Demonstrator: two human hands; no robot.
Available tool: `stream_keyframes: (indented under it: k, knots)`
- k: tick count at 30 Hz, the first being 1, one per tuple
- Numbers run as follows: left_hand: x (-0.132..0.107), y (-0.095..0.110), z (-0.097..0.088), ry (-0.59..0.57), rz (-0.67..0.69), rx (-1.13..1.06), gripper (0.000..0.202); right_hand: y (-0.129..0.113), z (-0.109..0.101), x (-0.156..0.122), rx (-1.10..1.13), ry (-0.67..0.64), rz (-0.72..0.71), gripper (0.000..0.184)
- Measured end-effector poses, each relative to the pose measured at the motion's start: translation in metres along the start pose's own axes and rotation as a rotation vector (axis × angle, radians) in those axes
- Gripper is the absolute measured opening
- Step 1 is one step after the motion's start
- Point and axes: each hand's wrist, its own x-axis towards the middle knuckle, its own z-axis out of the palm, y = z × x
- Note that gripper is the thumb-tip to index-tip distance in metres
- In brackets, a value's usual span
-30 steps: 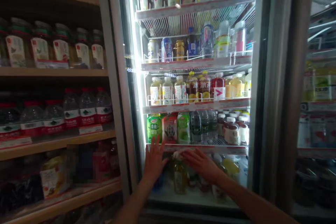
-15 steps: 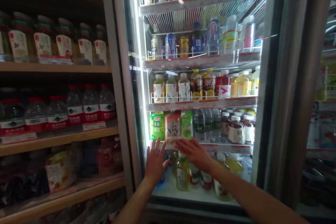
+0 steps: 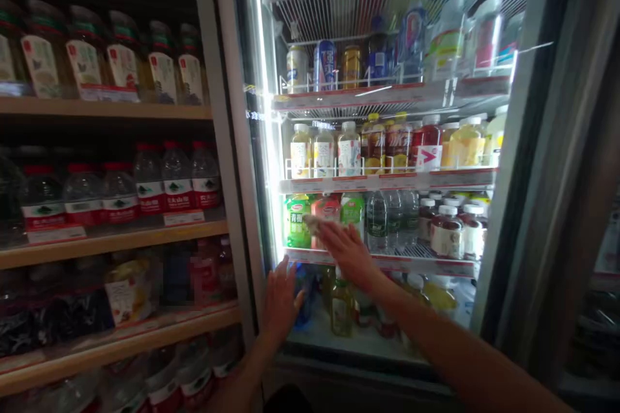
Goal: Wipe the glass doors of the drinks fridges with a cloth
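My left hand point(image 3: 281, 297) lies flat with fingers spread against the lower left of the lit drinks fridge's glass door point(image 3: 387, 58), level with the bottom shelf. My right hand point(image 3: 346, 248) reaches higher, in front of the green and pink cartons point(image 3: 296, 222). It presses a small pale cloth point(image 3: 314, 224) under its fingertips onto the glass. A yellow-green bottle point(image 3: 341, 306) stands on the fridge floor just below that hand.
The fridge holds several shelves of bottles and cans point(image 3: 339, 68). Its dark frame point(image 3: 547, 161) runs down the right. To the left, wooden shelves point(image 3: 111, 242) carry water bottles point(image 3: 177, 181) and jars point(image 3: 121, 58).
My right hand slid the cloth up the glass from the bottom-shelf level to the carton shelf. My left hand stayed flat on the glass. The view shifted slightly left.
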Motion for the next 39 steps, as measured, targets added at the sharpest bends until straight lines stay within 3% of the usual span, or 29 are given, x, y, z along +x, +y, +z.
stream_keyframes:
  k: [2, 7, 9, 12, 14, 18, 20, 23, 27, 31, 34, 37, 39]
  knots:
    - [0.002, -0.001, 0.0, 0.005, -0.028, -0.021, 0.061, -0.008, 0.006, 0.008, 0.008, 0.0, 0.056, 0.051]
    - [-0.014, -0.018, 0.002, 0.015, -0.088, -0.036, 0.063, -0.046, 0.037, -0.027, 0.124, -0.084, -0.268, 0.041]
    - [-0.014, -0.029, 0.002, 0.033, -0.127, -0.051, 0.062, -0.049, 0.042, -0.01, 0.139, -0.076, -0.255, 0.041]
    - [-0.004, -0.039, -0.001, 0.093, -0.219, -0.074, 0.065, -0.049, 0.041, 0.043, 0.132, -0.032, -0.072, 0.048]
    - [0.0, -0.042, -0.004, 0.107, -0.272, -0.084, 0.068, -0.055, 0.043, 0.063, 0.128, -0.029, -0.016, 0.051]
    - [-0.007, -0.041, -0.012, 0.056, -0.219, -0.107, 0.07, -0.08, 0.059, 0.037, 0.156, -0.088, -0.232, 0.044]
    - [-0.008, -0.035, -0.015, 0.045, -0.145, -0.127, 0.069, -0.081, 0.061, 0.027, 0.148, -0.088, -0.311, 0.041]
    - [0.009, -0.019, -0.021, 0.066, -0.066, -0.21, 0.066, -0.063, 0.049, 0.047, 0.084, -0.035, -0.202, 0.044]
    - [0.048, 0.004, -0.025, 0.124, -0.102, -0.387, 0.057, -0.032, 0.024, 0.076, 0.025, 0.023, -0.076, 0.045]
    - [0.077, 0.026, -0.016, 0.208, -0.109, -0.303, 0.058, -0.001, 0.007, 0.043, -0.021, 0.08, -0.067, 0.043]
    - [0.1, 0.057, -0.003, 0.286, -0.073, -0.171, 0.067, 0.028, -0.006, 0.012, -0.052, 0.051, -0.11, 0.043]
    - [0.121, 0.084, 0.008, 0.348, -0.08, -0.111, 0.072, 0.055, -0.023, 0.0, -0.103, 0.044, -0.136, 0.042]
    - [0.129, 0.086, 0.01, 0.356, -0.049, -0.076, 0.074, 0.073, -0.039, -0.001, -0.128, 0.057, -0.111, 0.046]
